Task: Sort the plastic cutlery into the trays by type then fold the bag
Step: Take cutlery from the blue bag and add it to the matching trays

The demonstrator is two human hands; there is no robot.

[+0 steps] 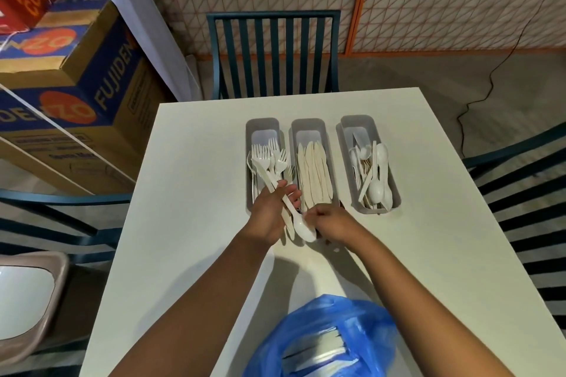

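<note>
Three grey trays stand side by side on the white table. The left tray (262, 127) holds forks, the middle tray (307, 127) holds knives, the right tray (358, 125) holds spoons. My left hand (271, 213) grips a small bundle of white cutlery (269, 180) over the near end of the fork tray; a spoon bowl (303, 229) sticks out toward me. My right hand (332, 223) pinches at that spoon end, just in front of the knife tray. A blue plastic bag (324, 337) with more white cutlery inside lies at the table's near edge.
A dark teal chair (272, 52) stands at the far side of the table, another chair (520, 180) at the right and one (61, 217) at the left. Cardboard boxes (70, 95) are stacked at the left. A black cable (490, 79) runs over the floor.
</note>
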